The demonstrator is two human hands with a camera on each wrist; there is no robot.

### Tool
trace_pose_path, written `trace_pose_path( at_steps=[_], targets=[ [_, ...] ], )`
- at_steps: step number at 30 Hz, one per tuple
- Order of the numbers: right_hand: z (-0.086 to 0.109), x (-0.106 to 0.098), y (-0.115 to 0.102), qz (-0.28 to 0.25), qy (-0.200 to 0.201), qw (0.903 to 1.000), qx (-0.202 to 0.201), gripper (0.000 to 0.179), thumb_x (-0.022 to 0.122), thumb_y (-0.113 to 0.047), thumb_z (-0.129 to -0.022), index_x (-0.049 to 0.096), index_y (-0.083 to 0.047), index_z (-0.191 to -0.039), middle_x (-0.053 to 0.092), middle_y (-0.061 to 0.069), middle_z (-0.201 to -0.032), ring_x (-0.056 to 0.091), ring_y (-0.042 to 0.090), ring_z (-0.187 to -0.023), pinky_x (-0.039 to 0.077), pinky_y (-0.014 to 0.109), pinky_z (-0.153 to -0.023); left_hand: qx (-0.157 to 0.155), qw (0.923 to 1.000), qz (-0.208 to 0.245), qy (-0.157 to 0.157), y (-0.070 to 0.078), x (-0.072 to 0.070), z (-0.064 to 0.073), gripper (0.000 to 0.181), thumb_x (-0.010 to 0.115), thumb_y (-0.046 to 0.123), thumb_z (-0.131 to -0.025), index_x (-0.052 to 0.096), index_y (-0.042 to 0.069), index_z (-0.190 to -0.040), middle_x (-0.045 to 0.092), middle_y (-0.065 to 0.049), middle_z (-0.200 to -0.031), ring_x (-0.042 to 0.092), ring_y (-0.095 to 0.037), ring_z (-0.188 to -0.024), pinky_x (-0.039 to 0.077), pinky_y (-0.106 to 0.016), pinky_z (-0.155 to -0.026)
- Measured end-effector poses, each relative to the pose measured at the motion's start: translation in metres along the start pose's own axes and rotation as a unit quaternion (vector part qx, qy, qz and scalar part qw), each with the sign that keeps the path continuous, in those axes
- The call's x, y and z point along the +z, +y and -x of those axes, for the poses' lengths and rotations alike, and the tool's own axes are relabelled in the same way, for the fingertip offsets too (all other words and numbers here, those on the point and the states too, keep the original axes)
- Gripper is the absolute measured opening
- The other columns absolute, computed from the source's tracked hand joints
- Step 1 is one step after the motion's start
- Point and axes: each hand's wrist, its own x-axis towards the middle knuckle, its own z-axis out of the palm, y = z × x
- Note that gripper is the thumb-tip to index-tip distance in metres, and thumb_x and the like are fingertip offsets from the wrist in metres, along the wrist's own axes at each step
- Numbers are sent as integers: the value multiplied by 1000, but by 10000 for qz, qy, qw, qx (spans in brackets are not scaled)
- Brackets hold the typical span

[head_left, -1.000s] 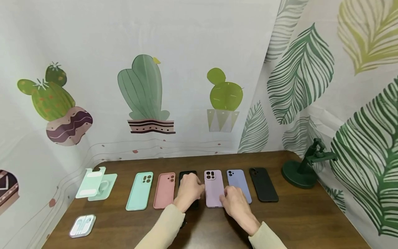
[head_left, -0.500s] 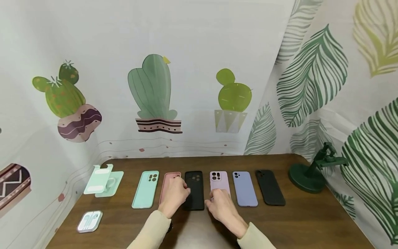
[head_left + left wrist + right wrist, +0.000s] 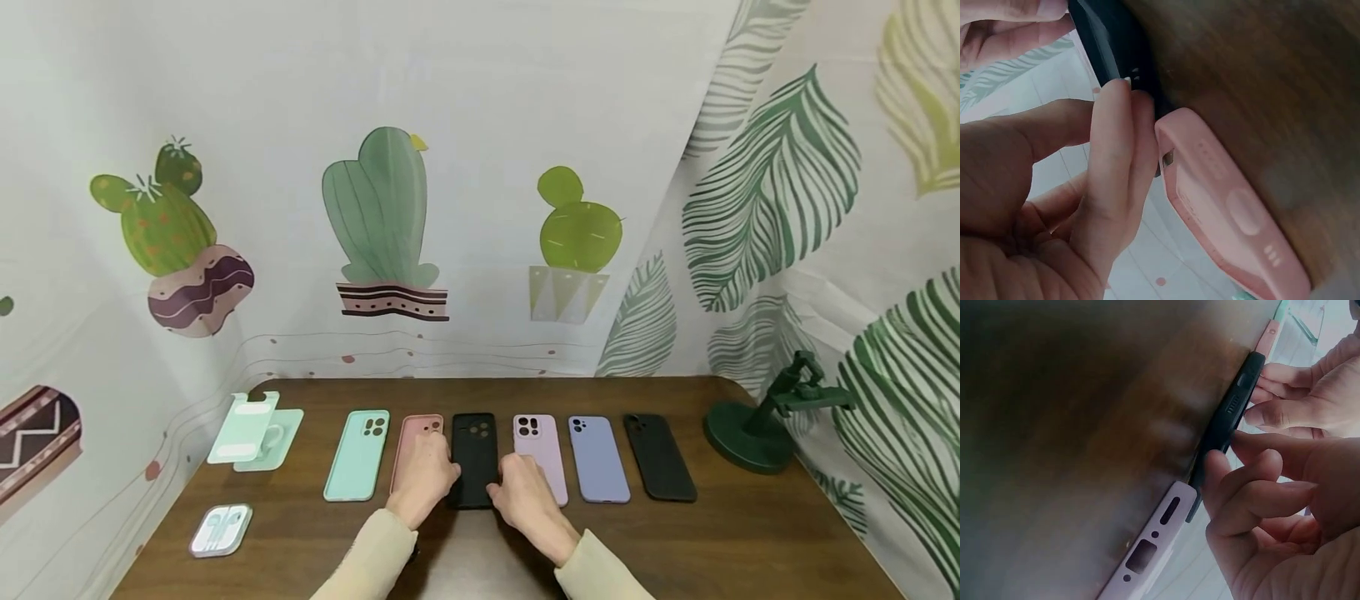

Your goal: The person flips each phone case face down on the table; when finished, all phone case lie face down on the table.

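A black phone case lies on the brown table between my hands, its camera cutouts at the far end. My left hand pinches its left edge and covers part of the pink phone case. In the left wrist view, the left fingertips touch the black case's side. My right hand holds the near right edge with thumb and fingers, in front of the lilac phone case. The right wrist view shows the right index fingertip against the black case's rim.
Further along the row lie a mint case, a periwinkle case and another black case. At the left are a mint phone stand and boxed earphones. A dark green stand is at the far right.
The left hand has shifted from over the black case to its left edge. My right hand has come left, from beside the lilac and periwinkle cases to the black case. The head view has turned slightly.
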Motion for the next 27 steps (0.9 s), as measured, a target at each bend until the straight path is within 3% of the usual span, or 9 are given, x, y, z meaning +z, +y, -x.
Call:
trace_pose_path(
  at_steps=[5, 7, 9, 14, 16, 19, 23, 27],
  targets=[
    [-2, -4, -3, 101, -138, 9997, 150, 25, 87, -12, -87, 68, -6, -70, 71, 10, -73, 68, 22, -64, 53, 37, -55, 204, 9996, 170, 59, 40, -37, 23, 22, 74, -9, -77, 63, 4, -64, 56, -3, -59, 46, -13, -52, 40, -29, -46],
    [-6, 3, 4, 190, -97, 9996, 183, 23, 85, -12, -86, 69, -7, -70, 72, 10, -73, 69, 20, -66, 53, 36, -56, 203, 9993, 315, 30, 49, -47, 27, 19, 71, -13, -75, 64, 2, -65, 57, -5, -60, 45, -13, -52, 40, -28, -46],
    [-9, 10, 10, 230, 6, 9996, 172, 22, 83, -9, -83, 67, -9, -68, 71, 8, -71, 67, 19, -64, 52, 34, -55, 276, 9994, 169, 75, 46, -42, 25, 17, 70, -13, -75, 66, 2, -68, 58, -4, -62, 45, -12, -53, 40, -29, -45],
    [-14, 19, 19, 415, 180, 9990, 34, 21, 75, -5, -74, 61, -14, -62, 65, 2, -65, 58, 14, -58, 46, 32, -50, 297, 9993, -210, -63, 17, -5, 4, 15, 70, -11, -78, 70, 5, -77, 62, -5, -67, 48, -12, -57, 41, -31, -47],
    [-13, 18, 17, 402, 155, 9990, 95, 18, 75, -6, -74, 63, -13, -64, 66, 3, -67, 58, 15, -59, 47, 33, -51, 167, 9994, -244, -184, 8, 7, -3, 17, 71, -10, -80, 71, 6, -77, 62, -4, -68, 49, -12, -58, 42, -29, -48],
    [-3, -1, 0, 165, 100, 9996, 216, 19, 77, -4, -74, 62, -9, -63, 67, 8, -69, 59, 19, -60, 48, 35, -51, 48, 9994, -294, -168, 0, 18, -10, 22, 73, -8, -78, 68, 12, -71, 60, 0, -65, 48, -10, -57, 41, -28, -46],
    [10, -29, -26, -145, 90, 9995, 284, 36, 78, -1, -75, 51, -11, -55, 59, 6, -64, 54, 19, -57, 44, 36, -49, 51, 9997, -245, -13, -5, 24, -13, 37, 75, -7, -76, 55, 20, -58, 47, 10, -57, 41, -7, -53, 36, -26, -42],
    [14, -35, -32, -174, 122, 9992, 327, 53, 79, 0, -76, 34, -19, -53, 44, -3, -57, 43, 16, -54, 34, 30, -46, 39, 10000, -57, -67, -5, 23, -12, 51, 71, -9, -77, 40, 23, -53, 29, 15, -55, 30, -7, -50, 27, -25, -41]
  ],
)
